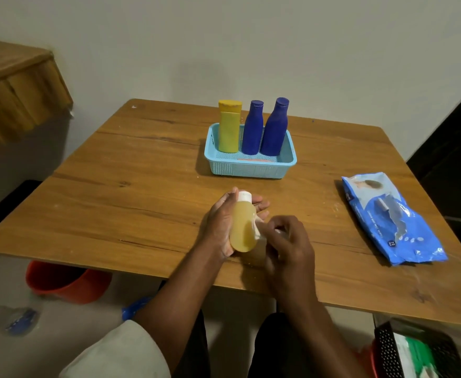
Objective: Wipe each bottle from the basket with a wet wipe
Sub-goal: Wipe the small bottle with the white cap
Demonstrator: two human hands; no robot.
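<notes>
My left hand (218, 222) grips a clear bottle of amber liquid (242, 227) with a white cap, held tilted just above the wooden table (131, 192). My right hand (289, 241) presses a white wet wipe (260, 234) against the bottle's right side. Farther back, a light blue basket (251, 166) holds a yellow bottle (229, 126) and two dark blue bottles (252, 128) (275, 126), all upright.
A blue pack of wet wipes (393, 219) lies on the table to the right. Under the table edge sit an orange bucket (62, 282) at left and a black crate (414, 350) at lower right. A plastic bottle (11, 319) lies on the floor.
</notes>
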